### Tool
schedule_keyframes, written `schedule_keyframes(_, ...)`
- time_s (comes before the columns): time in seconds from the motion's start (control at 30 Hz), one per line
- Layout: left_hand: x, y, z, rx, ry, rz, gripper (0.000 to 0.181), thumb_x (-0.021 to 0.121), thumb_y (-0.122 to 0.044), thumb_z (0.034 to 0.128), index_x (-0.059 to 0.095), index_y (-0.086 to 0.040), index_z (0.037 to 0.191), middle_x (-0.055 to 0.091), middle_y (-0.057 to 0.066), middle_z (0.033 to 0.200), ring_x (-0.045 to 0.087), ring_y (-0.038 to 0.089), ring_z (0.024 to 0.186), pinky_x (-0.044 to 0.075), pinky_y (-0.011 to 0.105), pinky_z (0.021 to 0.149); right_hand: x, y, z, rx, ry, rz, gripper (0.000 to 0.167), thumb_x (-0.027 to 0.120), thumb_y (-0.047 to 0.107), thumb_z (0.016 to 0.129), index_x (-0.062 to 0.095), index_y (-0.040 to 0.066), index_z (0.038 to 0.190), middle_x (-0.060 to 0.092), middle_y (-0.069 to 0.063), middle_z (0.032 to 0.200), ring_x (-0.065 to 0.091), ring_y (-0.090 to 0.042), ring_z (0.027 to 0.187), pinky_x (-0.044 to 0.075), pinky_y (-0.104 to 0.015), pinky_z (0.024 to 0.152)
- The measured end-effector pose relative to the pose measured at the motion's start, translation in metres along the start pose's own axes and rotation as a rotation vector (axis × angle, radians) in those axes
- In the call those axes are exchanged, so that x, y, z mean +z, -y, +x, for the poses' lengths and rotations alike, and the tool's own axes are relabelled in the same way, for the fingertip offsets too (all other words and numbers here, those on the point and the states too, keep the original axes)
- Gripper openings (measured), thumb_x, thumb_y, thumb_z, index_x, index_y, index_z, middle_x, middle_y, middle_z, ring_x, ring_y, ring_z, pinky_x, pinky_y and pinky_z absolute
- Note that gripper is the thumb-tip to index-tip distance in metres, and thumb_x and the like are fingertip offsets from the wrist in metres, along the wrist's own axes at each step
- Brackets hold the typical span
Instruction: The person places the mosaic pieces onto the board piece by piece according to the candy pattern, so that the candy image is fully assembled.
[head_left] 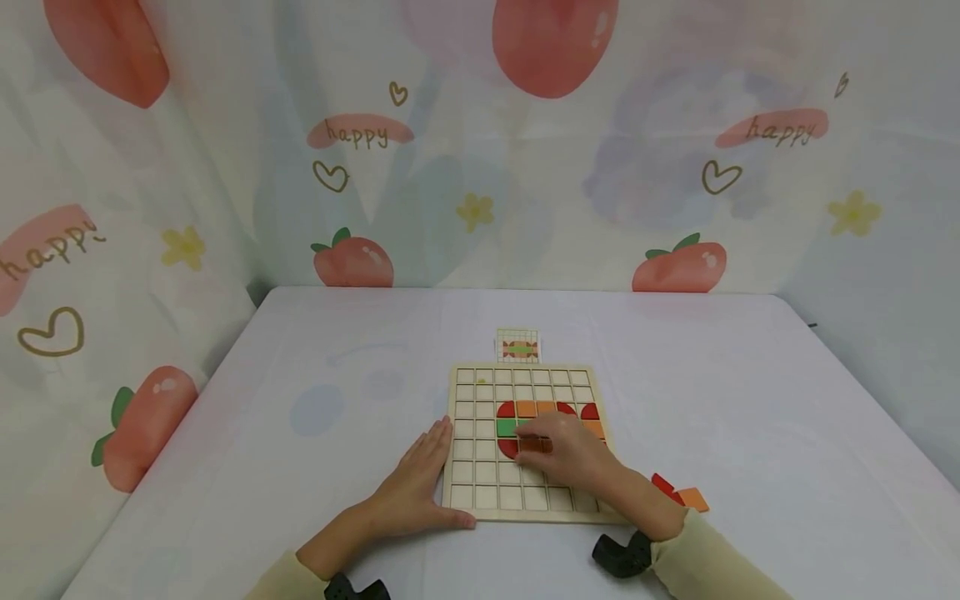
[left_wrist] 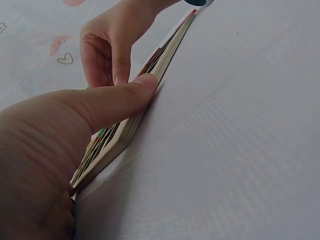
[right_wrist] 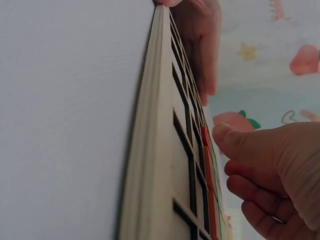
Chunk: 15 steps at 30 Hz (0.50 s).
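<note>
A square wooden grid board [head_left: 525,516] lies on the table. My left hand [head_left: 408,487] rests against its left side with the fingers extended, and the thumb touches the front edge near the corner. Over the middle of the board is my right hand [head_left: 566,450], its index finger and thumb apart at the tiles; no piece shows between them. Green tiles [head_left: 506,428] sit beside its index fingertip. Rounded red tiles [head_left: 506,408] and orange tiles [head_left: 527,408] fill nearby cells. The right hand covers part of the pattern.
A small card [head_left: 517,335] with a candy-shaped pattern on a grid stands behind the board. Beyond the board's front right corner lie loose red pieces [head_left: 666,488] and an orange piece [head_left: 693,499]. A printed curtain [head_left: 540,200] hangs behind the table.
</note>
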<state>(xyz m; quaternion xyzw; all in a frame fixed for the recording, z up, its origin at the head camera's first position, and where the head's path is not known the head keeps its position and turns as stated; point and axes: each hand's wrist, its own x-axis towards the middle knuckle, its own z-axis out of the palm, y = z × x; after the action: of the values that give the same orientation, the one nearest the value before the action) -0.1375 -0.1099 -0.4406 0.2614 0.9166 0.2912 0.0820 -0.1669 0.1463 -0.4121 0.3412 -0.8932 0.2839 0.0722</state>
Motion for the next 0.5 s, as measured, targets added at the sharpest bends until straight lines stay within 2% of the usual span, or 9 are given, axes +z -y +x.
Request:
schedule_keyframes(0.23, -0.001, -0.002, -0.002, -0.014, 0.000, -0.017, 0.125, 0.066, -0.070, 0.0631, 0.005, 0.000, 0.146, 0.004, 0.011, 0.153, 0.001, 0.020, 0.138, 0.008, 0.042, 0.109, -0.014, -0.006, -0.016, -0.001, -0.029, -0.001, 0.028, 0.077, 0.016, 0.075, 0.071, 0.004, 0.099, 0.068, -0.001, 0.093, 0.062, -0.015, 0.083, 0.051, -0.029, 0.069)
schedule_keyframes(0.5, 0.000, -0.001, -0.001, 0.000, -0.013, -0.022, 0.124, 0.066, -0.070, 0.0638, 0.005, 0.001, 0.146, 0.004, 0.012, 0.153, 0.002, 0.022, 0.138, 0.009, 0.045, 0.109, -0.027, -0.017, -0.038, 0.078, -0.053, -0.043, 0.029, 0.078, 0.018, 0.073, 0.071, 0.007, 0.099, 0.068, 0.002, 0.093, 0.062, -0.014, 0.086, 0.051, -0.033, 0.073)
